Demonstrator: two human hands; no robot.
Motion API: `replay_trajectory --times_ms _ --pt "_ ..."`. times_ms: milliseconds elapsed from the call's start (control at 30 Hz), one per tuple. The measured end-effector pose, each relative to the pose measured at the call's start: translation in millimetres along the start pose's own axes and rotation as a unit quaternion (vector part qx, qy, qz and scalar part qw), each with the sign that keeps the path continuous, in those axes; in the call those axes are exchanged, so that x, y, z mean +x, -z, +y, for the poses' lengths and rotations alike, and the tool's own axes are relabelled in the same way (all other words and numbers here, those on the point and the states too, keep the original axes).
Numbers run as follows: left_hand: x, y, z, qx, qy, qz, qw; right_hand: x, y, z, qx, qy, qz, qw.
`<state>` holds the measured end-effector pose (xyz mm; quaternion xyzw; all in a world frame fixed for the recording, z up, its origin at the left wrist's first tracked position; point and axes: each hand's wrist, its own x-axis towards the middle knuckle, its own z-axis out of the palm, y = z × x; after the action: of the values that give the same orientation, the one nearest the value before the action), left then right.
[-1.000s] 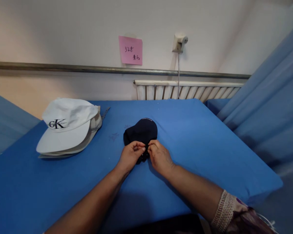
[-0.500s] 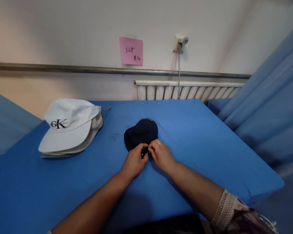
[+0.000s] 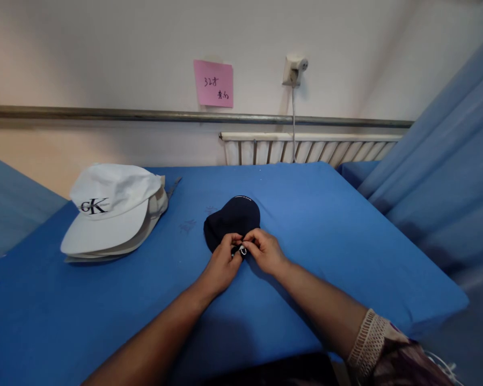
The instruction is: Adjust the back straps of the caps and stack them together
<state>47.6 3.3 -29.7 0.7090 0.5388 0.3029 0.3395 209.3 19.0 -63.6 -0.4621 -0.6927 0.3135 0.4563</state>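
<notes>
Dark cap (image 3: 232,219) lies on the blue surface (image 3: 326,225), straight ahead of you, its rounded brim pointing away with a line of small pale lettering along the far edge. Both your hands are at its near end. Your left hand (image 3: 222,264) has its fingers closed on the cap's near edge, thumb side toward the right hand. Your right hand (image 3: 268,252) has thumb and forefinger narrowed to a pinch at the same spot, fingertips nearly meeting the left ones. A small shiny metal buckle (image 3: 243,251) shows between them, just nearside of the cap. Exact hold on the strap: can't tell, fingers hide it.

Left of the dark cap, well apart: stacked pale caps (image 3: 108,214), white one on top with black letters on its front, brims facing you, a grey strap (image 3: 174,186) sticking out on the dark cap's side. Beyond the dark cap, on the wall: pink note (image 3: 213,83) with handwriting, and to its right a socket (image 3: 293,72) with a plug in it.
</notes>
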Motion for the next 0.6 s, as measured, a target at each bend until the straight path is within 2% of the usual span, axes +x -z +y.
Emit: replay_trajectory --times_ms 300,500,600 --pt "4.6 -3.1 -11.1 -0.040 0.000 0.023 0.999 -0.7 1.7 -0.7 -0.017 0.011 0.001 1.000" --pt "3.5 1.7 -9.7 0.054 -0.024 0.056 0.997 -1.5 1.6 -0.7 -0.017 0.007 0.009 1.000" --pt "3.4 3.9 -7.9 0.051 -0.005 0.065 0.997 -1.6 1.5 -0.6 -0.011 0.005 0.007 1.000"
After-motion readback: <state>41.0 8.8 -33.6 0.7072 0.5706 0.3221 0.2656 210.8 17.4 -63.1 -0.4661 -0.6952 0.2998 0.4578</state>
